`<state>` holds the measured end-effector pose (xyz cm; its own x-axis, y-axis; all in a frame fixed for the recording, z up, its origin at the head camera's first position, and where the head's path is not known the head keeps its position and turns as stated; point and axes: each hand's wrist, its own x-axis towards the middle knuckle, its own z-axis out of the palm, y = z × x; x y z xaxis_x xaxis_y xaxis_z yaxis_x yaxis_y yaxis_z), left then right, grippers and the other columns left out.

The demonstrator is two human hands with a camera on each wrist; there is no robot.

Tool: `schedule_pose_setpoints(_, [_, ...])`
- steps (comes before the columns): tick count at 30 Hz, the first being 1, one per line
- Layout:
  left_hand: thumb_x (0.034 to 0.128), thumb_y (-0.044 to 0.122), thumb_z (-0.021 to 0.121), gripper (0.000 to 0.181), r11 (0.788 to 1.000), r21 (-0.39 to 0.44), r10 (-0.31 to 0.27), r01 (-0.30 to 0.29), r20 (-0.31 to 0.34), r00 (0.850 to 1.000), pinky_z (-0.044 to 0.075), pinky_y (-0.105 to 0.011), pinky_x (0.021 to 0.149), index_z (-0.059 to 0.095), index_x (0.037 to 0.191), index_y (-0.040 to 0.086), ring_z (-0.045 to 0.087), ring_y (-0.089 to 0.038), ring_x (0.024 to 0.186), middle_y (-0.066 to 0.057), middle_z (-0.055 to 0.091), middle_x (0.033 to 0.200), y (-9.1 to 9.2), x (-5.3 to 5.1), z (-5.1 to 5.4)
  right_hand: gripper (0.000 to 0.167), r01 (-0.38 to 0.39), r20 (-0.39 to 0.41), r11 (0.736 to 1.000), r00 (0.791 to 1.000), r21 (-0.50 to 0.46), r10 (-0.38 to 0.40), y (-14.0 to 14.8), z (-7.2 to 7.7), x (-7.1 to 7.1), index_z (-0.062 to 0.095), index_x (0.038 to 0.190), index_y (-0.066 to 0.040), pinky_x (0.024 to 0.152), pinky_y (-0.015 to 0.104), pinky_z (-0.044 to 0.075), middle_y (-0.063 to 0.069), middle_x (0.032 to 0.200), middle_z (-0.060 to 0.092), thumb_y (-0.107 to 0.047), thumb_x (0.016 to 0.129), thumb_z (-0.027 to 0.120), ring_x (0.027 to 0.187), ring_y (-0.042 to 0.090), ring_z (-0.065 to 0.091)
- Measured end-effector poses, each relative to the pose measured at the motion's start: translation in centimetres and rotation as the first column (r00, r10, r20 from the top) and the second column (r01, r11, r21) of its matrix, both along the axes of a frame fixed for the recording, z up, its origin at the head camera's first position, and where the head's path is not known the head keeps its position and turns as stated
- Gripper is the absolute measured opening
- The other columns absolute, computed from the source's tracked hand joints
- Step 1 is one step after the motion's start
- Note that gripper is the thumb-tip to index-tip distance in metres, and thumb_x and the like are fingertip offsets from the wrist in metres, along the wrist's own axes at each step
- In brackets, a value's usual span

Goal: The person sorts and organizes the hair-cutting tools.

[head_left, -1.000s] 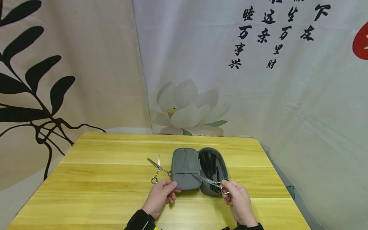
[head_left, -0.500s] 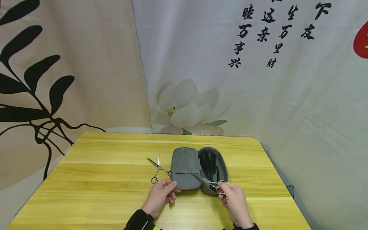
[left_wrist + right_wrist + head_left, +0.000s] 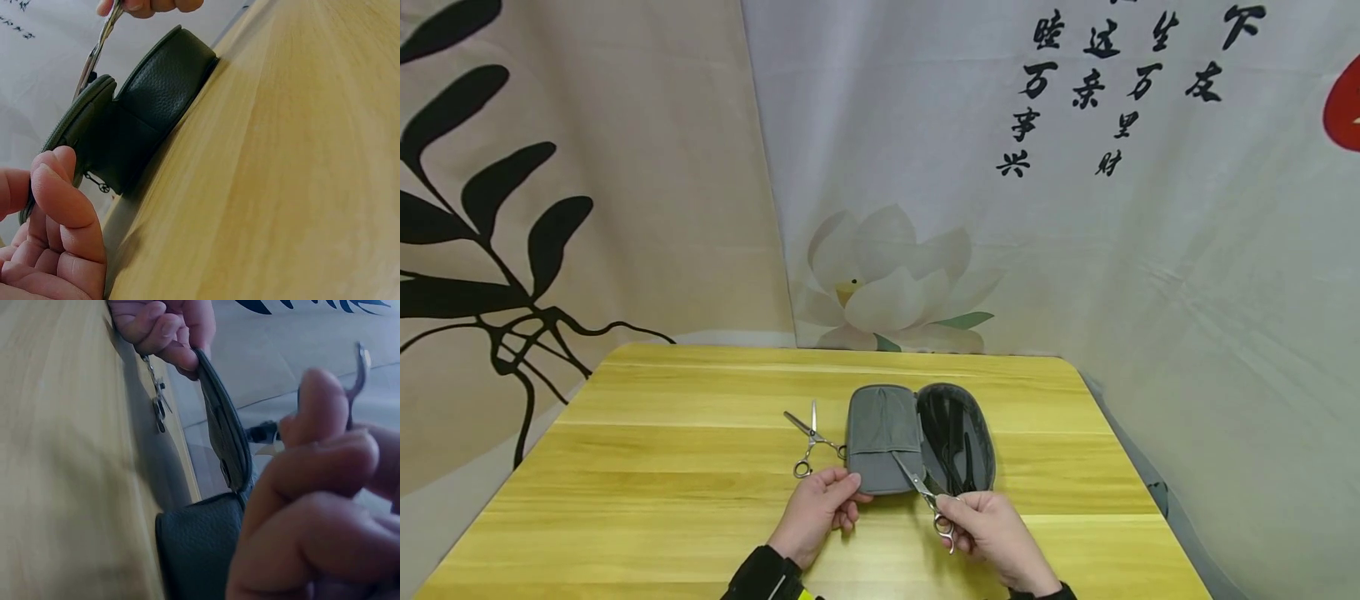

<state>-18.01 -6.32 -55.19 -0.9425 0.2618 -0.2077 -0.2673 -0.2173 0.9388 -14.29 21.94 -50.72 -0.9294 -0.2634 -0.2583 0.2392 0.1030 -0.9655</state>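
A grey zip case (image 3: 887, 417) lies unfolded on the table, its lid to the left and its deeper half to the right. My left hand (image 3: 816, 517) pinches the lid's near left edge between thumb and fingers, and the left wrist view shows this lid (image 3: 81, 112) raised off the table. With my right hand (image 3: 992, 533) I grip a pair of silver scissors (image 3: 917, 483) by the handles. Their blades point up and left over the lid, tips at its pocket edge; whether they are inside the pocket I cannot tell. Black items (image 3: 951, 425) fill the deeper half.
A second pair of scissors (image 3: 812, 437) lies spread on the wooden table (image 3: 700, 467), left of the case, one finger ring against or under the lid. Behind the table's far edge hangs a printed curtain (image 3: 887, 167).
My right hand has moved left and nearer to me, turning the scissors so the handles point more toward me and the tips shift left over the lid. The left hand stays put.
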Motion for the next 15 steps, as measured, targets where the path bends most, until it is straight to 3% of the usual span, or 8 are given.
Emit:
schedule_pose_setpoints(3, [0.1076, 0.018, 0.065, 0.019, 1.0, -0.003, -0.001, 0.001, -0.008, 1.0, 0.055, -0.021, 0.058, 0.06, 0.112, 0.0, 0.06, -0.007, 0.065, -0.007, 0.08, 0.094, 0.1, 0.0, 0.0, 0.047, -0.02, 0.009, 1.0, 1.0, -0.009, 0.021, -0.1, -0.2, -0.1, 0.071, 0.089, 0.01, 0.046, 0.018, 0.033, -0.003, 0.068, 0.069, -0.034, 0.105, 0.069, 0.054, 0.003, 0.053])
schedule_pose_setpoints(7, [0.107, 0.017, 0.066, 0.017, 1.0, -0.021, -0.006, 0.005, -0.023, 1.0, 0.054, -0.021, 0.056, 0.06, 0.109, 0.001, 0.06, -0.007, 0.063, -0.008, 0.08, 0.094, 0.2, -0.1, 0.0, 0.051, 0.017, 0.009, 1.0, 1.0, -0.017, -0.017, -0.5, -0.5, -0.3, 0.069, 0.092, 0.015, 0.046, 0.018, 0.035, -0.003, 0.067, 0.07, -0.034, 0.105, 0.07, 0.054, 0.004, 0.053])
schedule_pose_setpoints(11, [0.1057, 0.016, 0.067, 0.017, 0.999, -0.046, -0.01, 0.008, -0.042, 0.999, 0.053, -0.021, 0.055, 0.061, 0.109, 0.0, 0.059, -0.007, 0.061, -0.01, 0.081, 0.094, 0.2, -0.1, 0.1, 0.046, 0.033, 0.007, 0.999, 0.999, -0.025, -0.033, -1.1, -0.8, -0.3, 0.072, 0.091, 0.009, 0.047, 0.018, 0.036, -0.003, 0.068, 0.07, -0.035, 0.104, 0.07, 0.054, 0.003, 0.052])
schedule_pose_setpoints(15, [0.1052, 0.016, 0.067, 0.02, 0.998, -0.063, -0.019, 0.016, -0.044, 0.999, 0.052, -0.02, 0.053, 0.063, 0.112, -0.003, 0.059, -0.006, 0.06, -0.01, 0.081, 0.094, 0.2, 0.1, 0.2, 0.04, -0.022, -0.001, 0.997, 1.0, -0.07, 0.022, -1.5, -1.3, -0.2, 0.073, 0.095, 0.005, 0.049, 0.016, 0.039, -0.003, 0.073, 0.071, -0.032, 0.108, 0.065, 0.056, 0.001, 0.051])
